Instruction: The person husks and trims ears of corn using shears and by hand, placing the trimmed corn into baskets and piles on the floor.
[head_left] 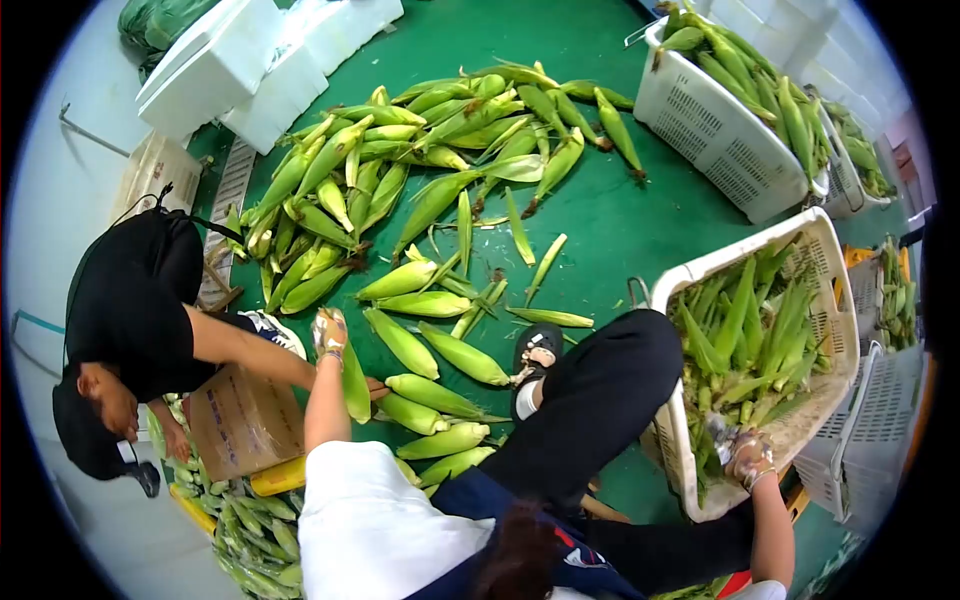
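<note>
My left hand (330, 334), in a patterned covering, is above the green floor at the top end of an upright corn ear (354, 384); its fingers are too small to make out, so its hold on the ear is unclear. Just right of that ear, a co-worker's hand (376, 388) reaches in. Ears with green husks (462, 352) lie in rows to the right. My right hand (748, 456) is over the lower part of a white basket (672, 400) full of stripped husks (740, 320), with something pale at its fingertips that I cannot make out.
A person in black (130, 290) bends at the left beside a cardboard box (240, 420). A large corn pile (400, 160) covers the floor ahead. White foam boxes (215, 60) stand at the upper left. A crate of corn (700, 125) stands at the upper right. Packed ears (255, 535) lie lower left.
</note>
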